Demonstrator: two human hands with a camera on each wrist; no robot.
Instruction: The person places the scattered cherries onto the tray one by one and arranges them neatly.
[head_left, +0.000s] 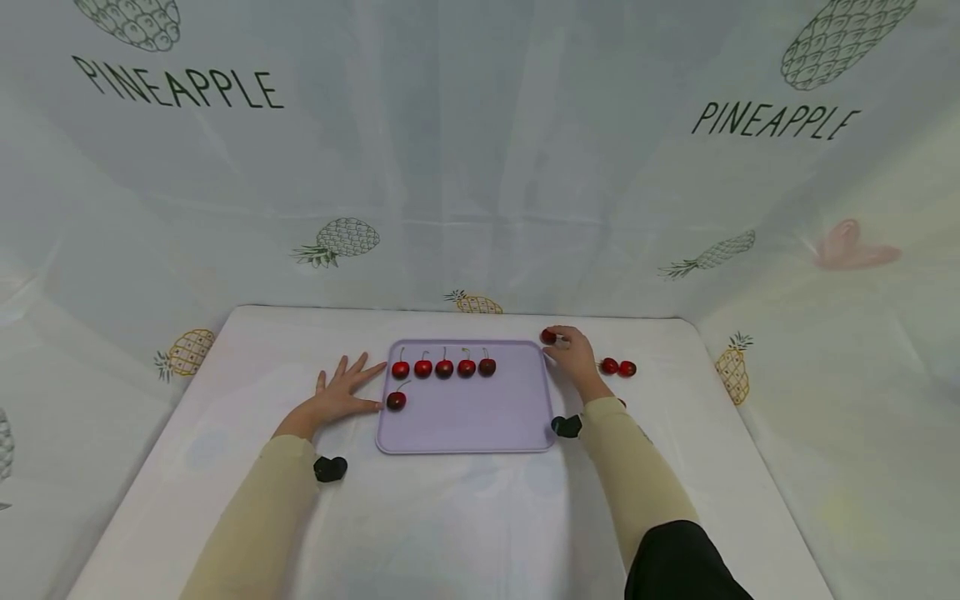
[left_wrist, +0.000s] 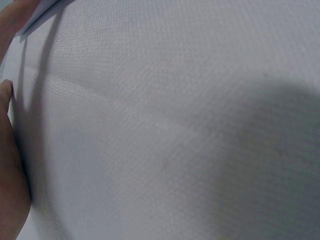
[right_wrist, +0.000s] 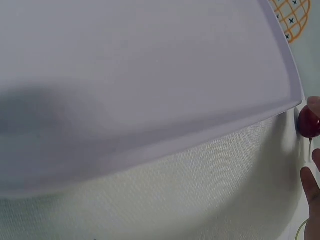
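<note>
A lilac tray (head_left: 465, 425) lies on the table. Along its far side runs a row of several dark red cherries (head_left: 444, 368), stems pointing away. One more cherry (head_left: 396, 401) sits below the row's left end. My left hand (head_left: 337, 398) is spread flat on the table, fingertips at the tray's left rim; in the left wrist view only part of it shows at the left edge. Just off the tray's far right corner, my right hand (head_left: 573, 354) pinches a cherry (head_left: 548, 337). That cherry (right_wrist: 307, 122) appears beside the tray corner in the right wrist view.
Two cherries (head_left: 618, 367) lie together on the table right of my right hand. Another dark red bit (head_left: 622, 402) peeks out from behind my right wrist. A pineapple-printed curtain (head_left: 480, 183) hangs behind the table's far edge and along both sides.
</note>
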